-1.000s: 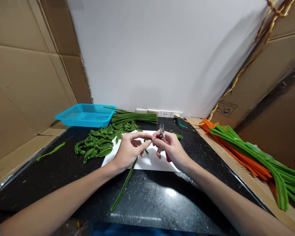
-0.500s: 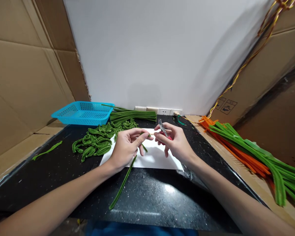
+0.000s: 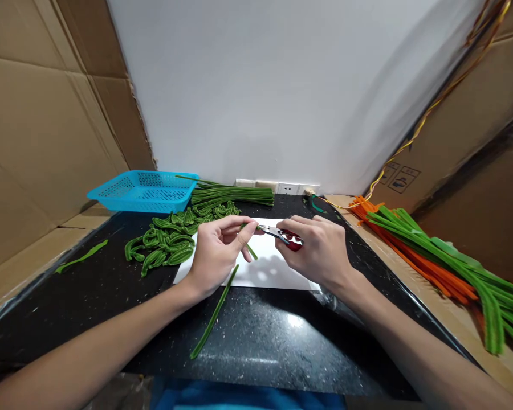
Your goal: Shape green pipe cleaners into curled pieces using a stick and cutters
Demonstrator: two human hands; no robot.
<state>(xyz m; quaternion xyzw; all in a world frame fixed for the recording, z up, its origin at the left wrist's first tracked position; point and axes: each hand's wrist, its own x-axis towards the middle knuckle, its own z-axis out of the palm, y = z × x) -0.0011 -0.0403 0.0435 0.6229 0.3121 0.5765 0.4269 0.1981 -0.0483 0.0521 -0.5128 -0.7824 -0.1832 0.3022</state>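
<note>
My left hand point(image 3: 220, 250) pinches a green pipe cleaner point(image 3: 252, 251) between thumb and forefinger, above a white sheet of paper point(image 3: 265, 273). Red-handled pliers point(image 3: 288, 238) are gripped in my right hand point(image 3: 318, 245); their jaw tips meet the pipe cleaner at my left fingertips. Whether the jaws are closed on it is too small to tell. Another length of green pipe cleaner point(image 3: 216, 316) slants from under my left hand toward the front edge. To the left of the paper lies a heap of folded green pipe cleaner pieces point(image 3: 166, 245).
At the back left stands a blue plastic basket point(image 3: 141, 205). A bundle of straight green pipe cleaners point(image 3: 239, 196) lies along the wall before the sockets point(image 3: 287, 188). Orange strips point(image 3: 436, 273) and bright green strips point(image 3: 465, 267) rest on cardboard at right. A green scrap point(image 3: 83, 256) lies at left.
My right hand has turned over, swinging the pliers from pointing upward to pointing left, with their tips now at my left fingertips. My left hand keeps its pinch almost in place.
</note>
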